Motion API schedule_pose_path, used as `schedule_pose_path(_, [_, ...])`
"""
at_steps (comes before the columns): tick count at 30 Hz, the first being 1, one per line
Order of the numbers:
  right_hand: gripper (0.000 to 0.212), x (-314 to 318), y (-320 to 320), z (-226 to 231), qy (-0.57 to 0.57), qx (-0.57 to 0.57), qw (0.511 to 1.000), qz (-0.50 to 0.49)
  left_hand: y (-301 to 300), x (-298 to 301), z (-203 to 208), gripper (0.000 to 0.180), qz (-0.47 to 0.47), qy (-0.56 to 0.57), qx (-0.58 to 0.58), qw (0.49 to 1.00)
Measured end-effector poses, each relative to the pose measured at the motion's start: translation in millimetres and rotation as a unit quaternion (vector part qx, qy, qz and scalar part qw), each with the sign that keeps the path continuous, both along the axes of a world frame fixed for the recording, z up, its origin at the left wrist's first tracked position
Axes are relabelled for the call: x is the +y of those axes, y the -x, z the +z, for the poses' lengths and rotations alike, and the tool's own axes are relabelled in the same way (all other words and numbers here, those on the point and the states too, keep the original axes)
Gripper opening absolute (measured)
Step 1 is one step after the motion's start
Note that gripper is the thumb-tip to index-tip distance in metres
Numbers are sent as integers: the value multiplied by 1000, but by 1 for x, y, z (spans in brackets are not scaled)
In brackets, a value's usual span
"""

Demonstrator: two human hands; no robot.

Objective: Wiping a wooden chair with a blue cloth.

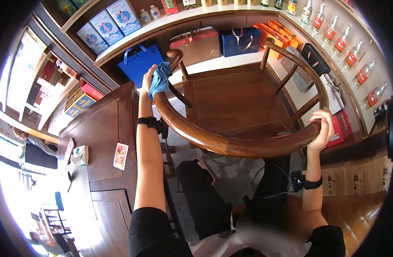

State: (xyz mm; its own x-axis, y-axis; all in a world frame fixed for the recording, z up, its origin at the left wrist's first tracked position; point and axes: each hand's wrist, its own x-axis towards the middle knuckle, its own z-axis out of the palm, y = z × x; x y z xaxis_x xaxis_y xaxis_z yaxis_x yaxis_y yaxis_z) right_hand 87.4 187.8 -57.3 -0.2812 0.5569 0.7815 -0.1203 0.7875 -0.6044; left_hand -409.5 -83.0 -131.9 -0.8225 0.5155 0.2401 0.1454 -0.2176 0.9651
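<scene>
A dark brown wooden armchair (243,96) with a curved, horseshoe-shaped top rail stands in front of me, its seat facing away. My left hand (148,80) presses a blue cloth (160,79) around the rail's left arm; the cloth hides part of the wood and most of the fingers. On the right side of the curve, my right hand (324,128) is wrapped round the bare rail (243,145), fingers over the top. Both arms reach forward, with a black strap on each wrist.
Left of the chair stands a dark wooden table (102,128) holding a card (120,156) and a tissue pack (80,156). Shelves ahead carry gift bags (239,41), boxes (121,17) and glass bottles (331,34). Cardboard boxes (354,180) sit at the right.
</scene>
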Motion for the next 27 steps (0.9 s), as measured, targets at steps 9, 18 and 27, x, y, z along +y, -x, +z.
schedule_pose_path(9, [32,2,13,-4,-29,2,1000,-7,-112,-38,22,43,108,51,195,974])
schedule_pose_path(18, [22,13,17,-10,4,35,999,4,-330,23,84,22,267,147,503,809])
schedule_pose_path(27, [21,12,14,-5,-24,3,1000,-14,-418,113,114,19,160,158,570,790])
